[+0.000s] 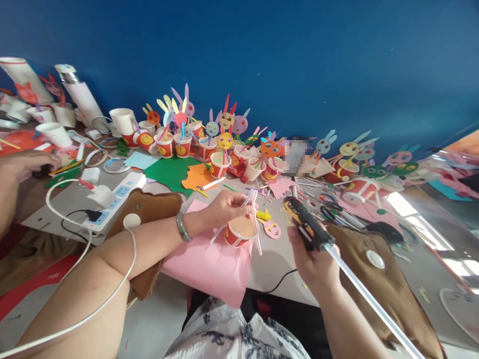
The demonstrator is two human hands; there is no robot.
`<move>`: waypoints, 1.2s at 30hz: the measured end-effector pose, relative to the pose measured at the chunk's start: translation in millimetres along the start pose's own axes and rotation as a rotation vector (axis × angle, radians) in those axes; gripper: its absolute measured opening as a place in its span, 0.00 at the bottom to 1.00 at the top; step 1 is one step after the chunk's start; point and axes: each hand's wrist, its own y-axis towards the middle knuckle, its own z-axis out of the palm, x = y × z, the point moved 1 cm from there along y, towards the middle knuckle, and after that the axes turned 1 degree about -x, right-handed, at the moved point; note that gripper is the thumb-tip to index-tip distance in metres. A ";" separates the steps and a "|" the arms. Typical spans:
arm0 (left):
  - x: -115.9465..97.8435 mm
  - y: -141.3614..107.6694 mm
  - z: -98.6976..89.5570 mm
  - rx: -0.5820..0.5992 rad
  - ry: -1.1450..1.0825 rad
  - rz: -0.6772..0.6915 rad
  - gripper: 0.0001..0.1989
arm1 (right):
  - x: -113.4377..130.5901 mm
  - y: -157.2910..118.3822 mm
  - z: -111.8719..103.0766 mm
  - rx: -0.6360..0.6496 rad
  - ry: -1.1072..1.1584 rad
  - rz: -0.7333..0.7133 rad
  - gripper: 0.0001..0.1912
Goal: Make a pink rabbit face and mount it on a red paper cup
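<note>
My left hand (230,207) pinches a bundle of striped paper straws (252,198) above a red and white paper cup (236,237). Straw ends also stick out on both sides of the cup, which sits at the edge of a pink paper sheet (215,264). On the right, my right hand (316,254) is wrapped round a black glue gun (309,224), with a long clear glue stick (368,294) coming out of its rear. Between the hands lie a pink round face cutout (273,230) and a small yellow piece (264,215).
Paper cups with rabbit-faced figures (225,142) line the blue wall. A power strip (119,199) and brown pouch (149,207) lie left, another pouch (374,279) right. Scissors (337,207) lie at right. Another person's hand (41,162) is at far left. A white cable crosses my left arm.
</note>
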 end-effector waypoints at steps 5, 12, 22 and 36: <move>6.4 7.1 -8.1 -0.007 0.007 0.002 0.20 | -47.2 8.3 -23.4 0.214 -0.256 0.142 0.17; 9.8 20.5 -18.2 -0.145 -0.238 -0.017 0.20 | -74.8 12.3 -9.1 0.558 -0.669 0.084 0.12; 9.0 18.5 -15.0 -0.154 -0.397 -0.044 0.16 | -100.2 25.7 14.3 0.717 -0.668 0.241 0.18; 0.2 11.5 -9.6 -0.072 -0.332 -0.117 0.16 | -72.1 21.4 9.7 0.588 -0.329 -0.224 0.20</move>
